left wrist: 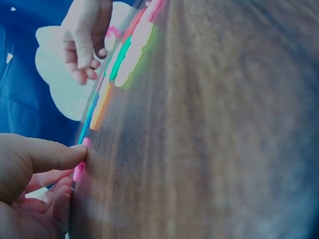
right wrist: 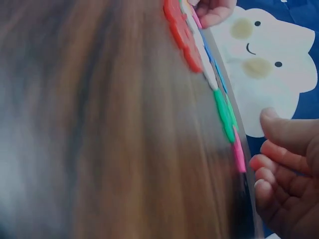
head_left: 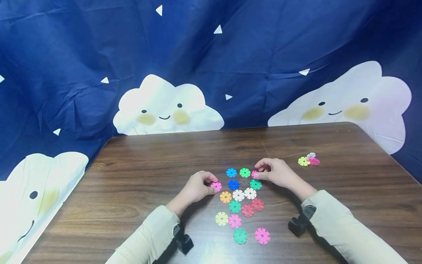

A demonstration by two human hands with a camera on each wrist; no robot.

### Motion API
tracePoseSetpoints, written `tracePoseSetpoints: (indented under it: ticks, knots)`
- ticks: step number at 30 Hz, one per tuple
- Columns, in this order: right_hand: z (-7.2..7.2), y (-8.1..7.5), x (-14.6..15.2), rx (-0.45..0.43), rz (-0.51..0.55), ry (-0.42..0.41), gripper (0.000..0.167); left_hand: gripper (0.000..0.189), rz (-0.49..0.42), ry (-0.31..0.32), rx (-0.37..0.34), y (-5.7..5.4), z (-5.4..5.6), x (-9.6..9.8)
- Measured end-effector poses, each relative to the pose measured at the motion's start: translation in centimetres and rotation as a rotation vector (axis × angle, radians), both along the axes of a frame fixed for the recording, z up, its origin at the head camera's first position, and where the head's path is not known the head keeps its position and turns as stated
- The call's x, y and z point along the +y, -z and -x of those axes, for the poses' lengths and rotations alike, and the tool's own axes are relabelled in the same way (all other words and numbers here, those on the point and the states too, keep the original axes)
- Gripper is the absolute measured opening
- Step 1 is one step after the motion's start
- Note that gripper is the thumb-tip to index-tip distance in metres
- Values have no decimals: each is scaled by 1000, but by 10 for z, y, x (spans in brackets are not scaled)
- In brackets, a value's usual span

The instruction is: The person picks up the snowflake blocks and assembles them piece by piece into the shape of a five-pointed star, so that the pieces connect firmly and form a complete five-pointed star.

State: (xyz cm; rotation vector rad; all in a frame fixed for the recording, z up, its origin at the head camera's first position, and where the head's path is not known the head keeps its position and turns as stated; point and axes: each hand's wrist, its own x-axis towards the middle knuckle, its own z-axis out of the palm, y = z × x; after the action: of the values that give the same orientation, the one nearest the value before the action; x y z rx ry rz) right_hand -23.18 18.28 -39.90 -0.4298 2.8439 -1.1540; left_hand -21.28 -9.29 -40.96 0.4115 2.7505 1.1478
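Observation:
Thumb and fingers of my left hand (head_left: pixel 199 187) pinch a pink notched plastic disc (head_left: pixel 216 186) at the left of the group. In the left wrist view, the thumb (left wrist: pixel 70 157) lies against that disc's edge. My right hand (head_left: pixel 275 172) is at another pink notched disc (head_left: pixel 254 174) at the group's upper right. In the right wrist view, this disc (right wrist: pixel 239 154) lies just beyond the parted thumb and loosely bent fingers. Nearby are a light green disc (head_left: pixel 245 172), a green disc (head_left: pixel 255 184), a light blue disc (head_left: pixel 231 172) and a dark blue disc (head_left: pixel 233 184).
Toward me lie an orange disc (head_left: pixel 225 197), white discs (head_left: pixel 238 195), red discs (head_left: pixel 247 210), a yellow disc (head_left: pixel 222 219) and several others on the wooden table (head_left: pixel 148 157). A small pile with a yellow-green disc (head_left: pixel 303 161) is at the right. A blue cloud-print cloth (head_left: pixel 247 47) hangs behind.

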Motion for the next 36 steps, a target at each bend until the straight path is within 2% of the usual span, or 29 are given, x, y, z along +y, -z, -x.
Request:
tracePoseSetpoints:
  ticks: [5,10,16,24,31,36]
  knots:
    - [-1,8,-4,33,-11,9,25,22,5,5,-11,0,1,1]
    - [-2,9,-7,66,-49,10,23,23,3,6,-28,-2,2,2]
    - [1,9,-9,36,-83,32,20,23,18,-4,-43,-3,2,2]
    - [6,3,-13,4,-171,18,18,23,9,-6,-42,-3,2,2]
    - [7,1,-15,-52,-150,32,23,25,-6,-6,-30,-2,2,1]
    - [3,0,-16,-20,-140,55,27,28,-36,51,-58,-6,1,2]
